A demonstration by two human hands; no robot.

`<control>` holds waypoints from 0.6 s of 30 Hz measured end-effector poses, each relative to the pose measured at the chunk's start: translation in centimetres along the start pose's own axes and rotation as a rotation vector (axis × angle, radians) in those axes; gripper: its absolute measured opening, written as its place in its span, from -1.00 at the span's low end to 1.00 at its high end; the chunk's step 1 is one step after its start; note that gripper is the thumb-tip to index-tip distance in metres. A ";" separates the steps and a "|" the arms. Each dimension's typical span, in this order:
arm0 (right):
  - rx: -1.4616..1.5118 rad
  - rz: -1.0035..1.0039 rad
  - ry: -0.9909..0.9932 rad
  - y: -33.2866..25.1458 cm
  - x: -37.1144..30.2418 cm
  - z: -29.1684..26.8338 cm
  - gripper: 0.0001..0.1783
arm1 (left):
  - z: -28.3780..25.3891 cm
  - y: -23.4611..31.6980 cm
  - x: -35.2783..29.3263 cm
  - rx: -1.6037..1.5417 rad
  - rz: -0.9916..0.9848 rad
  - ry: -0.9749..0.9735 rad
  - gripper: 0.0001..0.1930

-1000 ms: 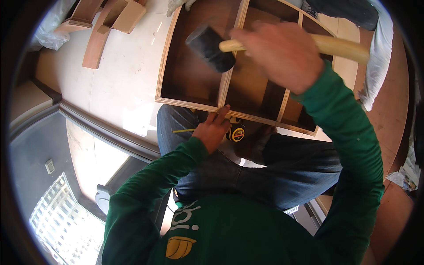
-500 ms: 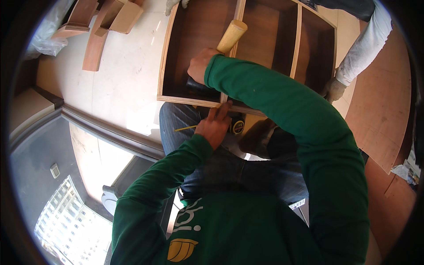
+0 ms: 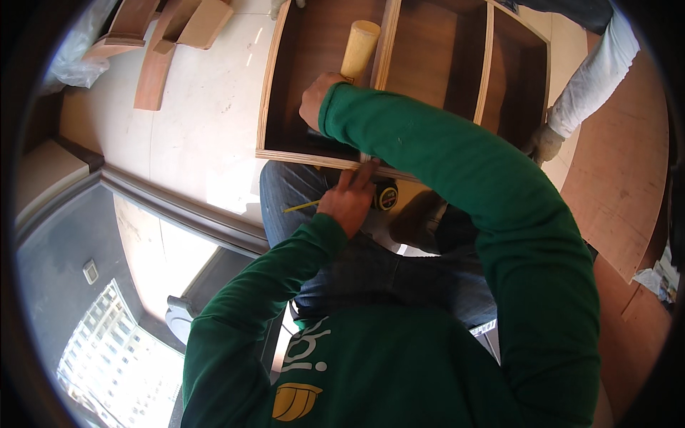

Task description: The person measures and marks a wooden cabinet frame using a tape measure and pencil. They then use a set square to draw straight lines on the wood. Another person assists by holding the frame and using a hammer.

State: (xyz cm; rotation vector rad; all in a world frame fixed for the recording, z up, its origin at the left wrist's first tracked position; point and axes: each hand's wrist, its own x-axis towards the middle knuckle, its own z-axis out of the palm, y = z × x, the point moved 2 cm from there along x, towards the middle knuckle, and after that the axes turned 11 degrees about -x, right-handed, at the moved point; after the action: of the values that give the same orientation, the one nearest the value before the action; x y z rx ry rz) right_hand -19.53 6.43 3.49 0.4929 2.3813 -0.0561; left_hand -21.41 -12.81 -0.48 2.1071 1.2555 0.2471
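Note:
My right hand (image 3: 321,103) is wrapped round a mallet (image 3: 359,51) inside the left compartment of a wooden frame (image 3: 389,43). The mallet's pale wooden handle points up and away; its dark head lies mostly hidden below my fist. At the frame's near edge, beside a divider's end, my left hand (image 3: 347,203) presses with its front fingers. A round-faced tape measure (image 3: 387,198) shows at its thumb side and a thin yellow strip (image 3: 302,207) on the other. The hand seems closed round the tape measure, though the palm side is hidden.
Another person's gloved hand (image 3: 546,143) holds the frame's right side; a second glove (image 3: 278,7) touches its far left corner. Reddish wood pieces (image 3: 153,78) lie at far left, a large wooden sheet (image 3: 617,157) at right. A grey-framed glass panel (image 3: 107,228) lies lower left.
My right hand and the mallet have shifted a little left, and the handle stands more upright in view. The left hand keeps its place at the frame's edge.

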 end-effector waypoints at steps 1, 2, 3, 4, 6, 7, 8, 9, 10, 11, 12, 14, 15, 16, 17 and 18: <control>0.000 0.004 -0.012 0.1 0.0 0.0 -0.68 | -0.1 0.0 0.1 0.004 -0.009 -0.012 -0.86; 0.000 0.007 -0.025 0.2 0.1 0.0 -0.68 | -0.1 0.0 0.1 0.008 -0.018 -0.024 -0.85; 0.000 0.010 -0.037 0.2 0.2 0.0 -0.68 | 0.0 0.0 0.1 0.002 -0.014 -0.030 -0.85; -0.007 0.010 -0.030 0.3 0.2 0.0 -0.68 | 0.0 -0.1 0.1 -0.003 -0.012 -0.034 -0.85; -0.022 0.008 -0.017 0.3 0.4 -0.2 -0.68 | -0.1 -0.2 0.1 -0.009 -0.013 -0.036 -0.86; -0.005 0.017 -0.023 0.3 0.3 -0.2 -0.68 | -0.3 -0.1 0.2 -0.011 -0.016 -0.034 -0.86; 0.011 0.026 -0.029 0.2 0.3 -0.2 -0.68 | -0.4 0.0 0.2 -0.013 -0.019 -0.031 -0.86; 0.027 0.035 -0.035 0.2 0.2 -0.2 -0.68 | -0.3 0.0 0.2 -0.009 -0.016 -0.022 -0.86; -0.001 0.022 -0.033 0.1 0.4 -0.1 -0.68 | -0.1 -0.1 0.1 -0.006 -0.011 -0.016 -0.86; -0.030 0.010 -0.031 0.0 0.6 0.0 -0.67 | 0.0 -0.1 0.1 -0.002 -0.005 -0.009 -0.87; -0.058 -0.002 -0.030 -0.2 0.7 0.1 -0.67 | 0.0 -0.1 0.1 -0.002 -0.002 -0.011 -0.87; -0.013 0.014 -0.052 -0.4 0.7 0.4 -0.67 | 0.0 -0.2 0.1 0.001 -0.006 -0.009 -0.87; 0.010 0.023 -0.063 -0.4 0.8 0.4 -0.67 | -0.1 -0.2 0.1 -0.005 -0.025 -0.011 -0.84; -0.004 0.012 -0.055 -0.5 0.7 0.4 -0.67 | -0.5 0.1 0.2 -0.013 -0.043 -0.017 -0.79; -0.018 0.002 -0.046 -0.5 0.7 0.3 -0.67 | -0.6 0.2 0.2 -0.020 -0.061 -0.024 -0.74; -0.031 -0.007 -0.038 -0.5 0.7 0.3 -0.67 | -0.5 0.2 0.1 -0.026 -0.066 -0.023 -0.73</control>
State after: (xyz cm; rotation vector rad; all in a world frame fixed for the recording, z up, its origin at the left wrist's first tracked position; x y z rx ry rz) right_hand -20.00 6.12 2.75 0.4643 2.3435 -0.0316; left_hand -21.41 -12.53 0.04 2.0372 1.2986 0.2090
